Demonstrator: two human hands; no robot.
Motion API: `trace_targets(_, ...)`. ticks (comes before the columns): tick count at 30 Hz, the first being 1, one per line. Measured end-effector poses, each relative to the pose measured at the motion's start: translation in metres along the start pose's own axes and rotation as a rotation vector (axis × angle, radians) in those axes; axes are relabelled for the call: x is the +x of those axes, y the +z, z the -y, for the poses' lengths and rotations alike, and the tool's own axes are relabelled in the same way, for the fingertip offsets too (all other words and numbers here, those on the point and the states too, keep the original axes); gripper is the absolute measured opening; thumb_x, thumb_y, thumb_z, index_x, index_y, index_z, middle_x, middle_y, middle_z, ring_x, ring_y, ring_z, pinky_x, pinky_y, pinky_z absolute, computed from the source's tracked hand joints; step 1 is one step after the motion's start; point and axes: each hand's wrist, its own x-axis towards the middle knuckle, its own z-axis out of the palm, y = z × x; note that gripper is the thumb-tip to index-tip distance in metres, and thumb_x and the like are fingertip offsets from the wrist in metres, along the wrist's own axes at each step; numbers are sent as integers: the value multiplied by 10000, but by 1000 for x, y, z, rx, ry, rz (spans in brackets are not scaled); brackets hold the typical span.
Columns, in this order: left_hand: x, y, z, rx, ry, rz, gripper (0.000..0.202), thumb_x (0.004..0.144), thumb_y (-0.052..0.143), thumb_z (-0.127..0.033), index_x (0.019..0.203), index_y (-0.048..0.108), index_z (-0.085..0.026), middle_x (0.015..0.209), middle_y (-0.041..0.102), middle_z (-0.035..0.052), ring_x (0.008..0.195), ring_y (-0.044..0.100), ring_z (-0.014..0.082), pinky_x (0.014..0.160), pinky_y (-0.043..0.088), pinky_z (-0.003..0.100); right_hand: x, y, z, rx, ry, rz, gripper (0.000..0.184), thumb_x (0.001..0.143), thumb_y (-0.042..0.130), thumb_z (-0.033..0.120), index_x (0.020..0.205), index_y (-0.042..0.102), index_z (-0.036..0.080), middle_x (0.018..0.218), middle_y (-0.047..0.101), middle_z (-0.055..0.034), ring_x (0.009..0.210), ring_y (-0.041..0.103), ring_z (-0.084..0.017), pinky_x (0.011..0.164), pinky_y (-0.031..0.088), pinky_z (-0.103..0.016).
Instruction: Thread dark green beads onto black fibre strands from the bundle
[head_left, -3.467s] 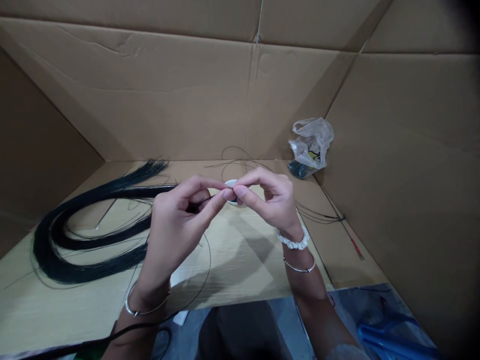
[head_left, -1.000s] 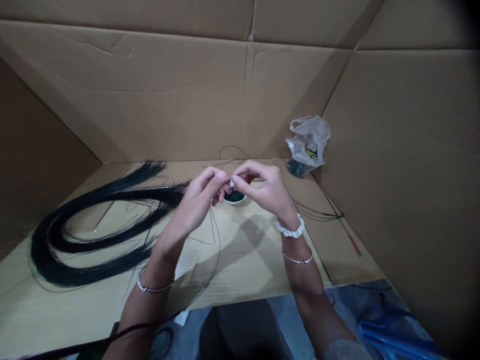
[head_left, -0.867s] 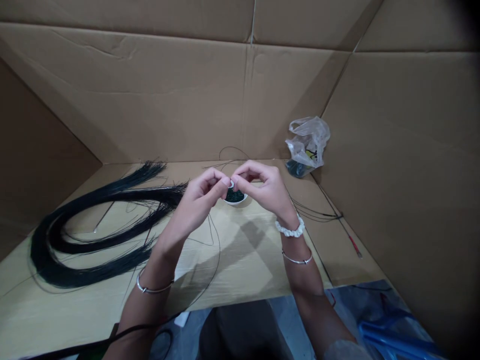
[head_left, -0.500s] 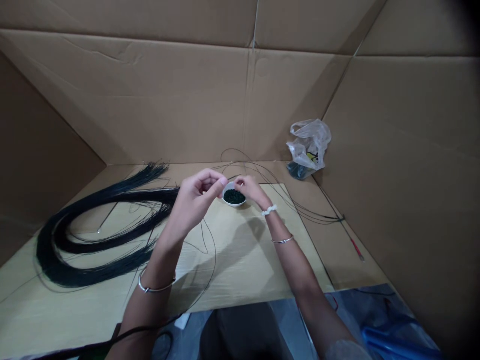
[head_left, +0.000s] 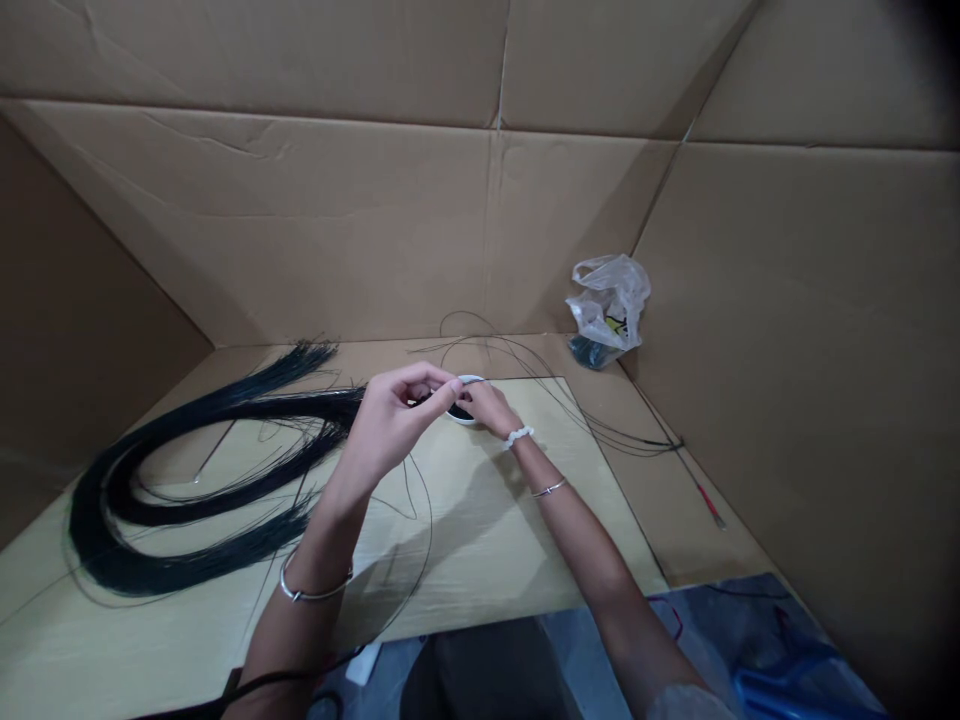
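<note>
White bowl (head_left: pixel 465 421), dark inside, on the table (head_left: pixel 480 560) near the middle of our view. Our left hand (head_left: pixel 397 410), at the bowl's nine o'clock, pinches a thin dark strand (head_left: pixel 475 381) between thumb and finger. Our right hand (head_left: pixel 490 408), at three o'clock, has its fingers in the bowl; we cannot tell whether they hold anything. Farther out, a dark bundle (head_left: pixel 116 555) curves at nine o'clock; a clear bag (head_left: pixel 609 305) stands at two.

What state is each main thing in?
Small round white bowl: upright, dark contents partly hidden.
Left bare hand: thumb and forefinger pinching thin dark strand.
Right bare hand: fingertips at the bowl, grip unclear.
Long blackish strand bundle: curved, ends fanned loose.
Clear plastic bag: crumpled, dark contents inside.
</note>
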Motion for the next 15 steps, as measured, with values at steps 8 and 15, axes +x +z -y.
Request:
trace_targets(8, -4, -4, -5, 96, 25, -103, 179, 891, 716, -342, 820, 763, -184, 626, 588, -17, 547, 423, 83, 473, 268, 212, 9, -28, -3, 265, -79, -57, 170, 908, 648, 218, 944, 796, 144, 993, 809, -112, 914, 720, -205, 857, 508, -294)
trace_targets(15, -5, -7, -4, 151, 44, -149, 168, 893, 709, -336, 847, 769, -186, 690, 680, 4, 561, 509, 98, 472, 321, 210, -10, -60, 31, 810, -125, -105, 231, 799, 778, 327, 925, 749, 136, 853, 778, -52, 713, 691, -129, 691, 560, -253)
